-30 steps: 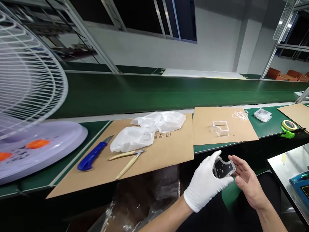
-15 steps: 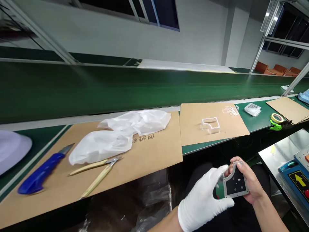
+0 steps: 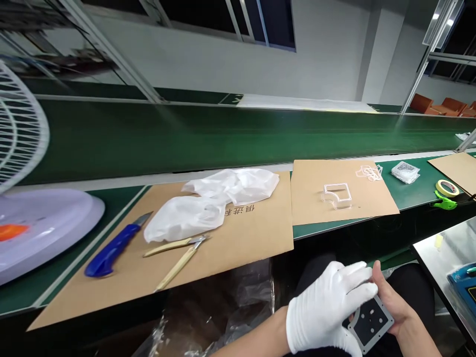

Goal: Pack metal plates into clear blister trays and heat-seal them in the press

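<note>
Low at the right, a small plate [image 3: 372, 322] with a black face, grey rim, several small holes and one curved-in edge is held over my lap. My right hand [image 3: 397, 305], bare, supports it from the right, thumb raised near the upper edge and the other fingers hidden behind. My left hand [image 3: 327, 307], in a white glove, wraps the plate's left side, fingers over the top corner and thumb along the bottom edge. A clear plastic frame [image 3: 336, 195] with a similar curved cutout lies on the right cardboard sheet [image 3: 308, 213].
On the left cardboard [image 3: 260, 233] lie a blue-handled knife [image 3: 115, 250], two thin craft knives [image 3: 180, 265] and white cloth-like items [image 3: 186, 218]. A fan base [image 3: 48, 228] stands left. Tape [image 3: 447, 188] and a green-handled tool [image 3: 444, 202] lie right, near a metal-topped stand [image 3: 442, 253].
My left hand has closed in around the plate, where it was open beside it. The plate has tilted and moved lower. The camera view has turned left.
</note>
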The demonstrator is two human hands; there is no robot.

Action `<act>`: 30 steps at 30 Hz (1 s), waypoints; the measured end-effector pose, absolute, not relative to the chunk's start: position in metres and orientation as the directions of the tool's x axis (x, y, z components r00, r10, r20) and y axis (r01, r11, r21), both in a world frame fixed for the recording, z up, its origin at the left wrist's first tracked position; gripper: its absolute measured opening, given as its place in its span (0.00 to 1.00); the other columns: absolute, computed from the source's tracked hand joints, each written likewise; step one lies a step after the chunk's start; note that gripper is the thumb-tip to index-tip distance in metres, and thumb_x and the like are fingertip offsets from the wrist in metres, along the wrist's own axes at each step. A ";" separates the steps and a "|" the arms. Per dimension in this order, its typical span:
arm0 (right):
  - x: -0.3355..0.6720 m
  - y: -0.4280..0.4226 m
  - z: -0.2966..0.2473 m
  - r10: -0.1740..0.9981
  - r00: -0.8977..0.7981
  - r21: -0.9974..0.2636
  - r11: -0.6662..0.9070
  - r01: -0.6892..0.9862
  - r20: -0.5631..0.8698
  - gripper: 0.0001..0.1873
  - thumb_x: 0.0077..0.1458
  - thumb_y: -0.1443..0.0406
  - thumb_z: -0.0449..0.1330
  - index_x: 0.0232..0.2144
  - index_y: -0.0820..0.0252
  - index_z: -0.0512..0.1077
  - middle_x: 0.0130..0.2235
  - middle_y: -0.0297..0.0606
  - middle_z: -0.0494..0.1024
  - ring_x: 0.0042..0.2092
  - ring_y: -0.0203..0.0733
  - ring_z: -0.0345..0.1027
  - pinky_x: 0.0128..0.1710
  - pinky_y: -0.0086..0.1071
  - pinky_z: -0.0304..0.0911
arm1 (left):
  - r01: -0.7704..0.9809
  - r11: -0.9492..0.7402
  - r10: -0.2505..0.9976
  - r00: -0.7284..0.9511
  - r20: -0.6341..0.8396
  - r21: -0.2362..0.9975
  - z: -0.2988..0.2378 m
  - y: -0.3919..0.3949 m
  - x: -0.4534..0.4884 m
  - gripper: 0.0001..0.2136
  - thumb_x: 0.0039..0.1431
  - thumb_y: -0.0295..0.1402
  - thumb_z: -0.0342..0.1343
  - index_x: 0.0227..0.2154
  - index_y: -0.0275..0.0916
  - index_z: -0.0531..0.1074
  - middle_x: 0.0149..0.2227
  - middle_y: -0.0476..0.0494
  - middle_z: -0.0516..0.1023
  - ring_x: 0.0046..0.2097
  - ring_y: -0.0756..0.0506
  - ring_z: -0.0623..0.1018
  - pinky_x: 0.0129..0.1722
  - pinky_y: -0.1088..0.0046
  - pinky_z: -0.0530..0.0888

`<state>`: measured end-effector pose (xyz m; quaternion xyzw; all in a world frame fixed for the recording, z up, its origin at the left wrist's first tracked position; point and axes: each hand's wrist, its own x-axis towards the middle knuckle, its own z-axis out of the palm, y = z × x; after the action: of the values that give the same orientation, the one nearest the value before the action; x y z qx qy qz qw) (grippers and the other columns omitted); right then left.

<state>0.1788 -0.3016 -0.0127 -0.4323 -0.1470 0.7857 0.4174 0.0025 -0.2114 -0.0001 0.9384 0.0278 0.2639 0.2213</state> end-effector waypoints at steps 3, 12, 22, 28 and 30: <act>0.176 -0.298 -0.014 0.796 -0.284 -0.583 -0.591 -0.558 -0.535 0.38 0.56 0.30 0.61 0.43 0.57 0.76 0.33 0.35 0.79 0.35 0.42 0.75 0.39 0.35 0.70 | -0.085 -0.958 0.079 0.839 0.538 0.273 -0.001 -0.209 0.003 0.36 0.61 0.72 0.48 0.44 0.39 0.70 0.40 0.42 0.73 0.38 0.43 0.71 0.32 0.66 0.56; 0.175 -0.277 -0.016 0.781 -0.218 -0.617 -0.604 -0.504 -0.586 0.35 0.61 0.31 0.58 0.40 0.56 0.75 0.32 0.31 0.74 0.33 0.36 0.67 0.35 0.29 0.62 | -0.153 -0.988 -0.140 0.878 0.457 -0.010 0.007 -0.185 0.000 0.22 0.71 0.53 0.56 0.41 0.35 0.74 0.38 0.42 0.70 0.38 0.42 0.70 0.34 0.63 0.64; 0.178 -0.219 -0.011 0.769 -0.210 -0.734 -0.639 -0.230 -0.604 0.38 0.61 0.30 0.56 0.38 0.59 0.76 0.33 0.34 0.77 0.36 0.38 0.70 0.37 0.30 0.64 | -0.180 -0.983 -0.183 0.926 0.330 -0.040 0.023 -0.143 -0.005 0.15 0.68 0.46 0.61 0.39 0.38 0.75 0.34 0.42 0.73 0.34 0.41 0.72 0.30 0.62 0.65; 0.239 -0.150 -0.008 0.984 0.090 -0.988 -0.157 0.012 -0.155 0.28 0.64 0.41 0.65 0.50 0.56 0.74 0.38 0.39 0.80 0.36 0.42 0.75 0.39 0.38 0.71 | 0.155 -0.938 0.286 0.852 0.439 0.311 0.029 -0.068 -0.018 0.22 0.64 0.51 0.64 0.50 0.38 0.76 0.38 0.42 0.79 0.34 0.44 0.77 0.33 0.66 0.71; 0.260 -0.122 -0.007 0.993 0.118 -0.991 -0.010 0.134 0.006 0.28 0.61 0.46 0.70 0.55 0.53 0.71 0.48 0.42 0.80 0.46 0.47 0.78 0.50 0.43 0.74 | 0.283 -0.889 0.437 0.757 0.485 0.359 0.029 -0.038 -0.019 0.24 0.62 0.47 0.66 0.55 0.38 0.76 0.43 0.39 0.82 0.41 0.40 0.81 0.42 0.62 0.76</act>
<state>0.2596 -0.1220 -0.0075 -0.5621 -0.5014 0.4351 0.4933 -0.0191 -0.0378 0.0291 0.9278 0.1940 0.2895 0.1332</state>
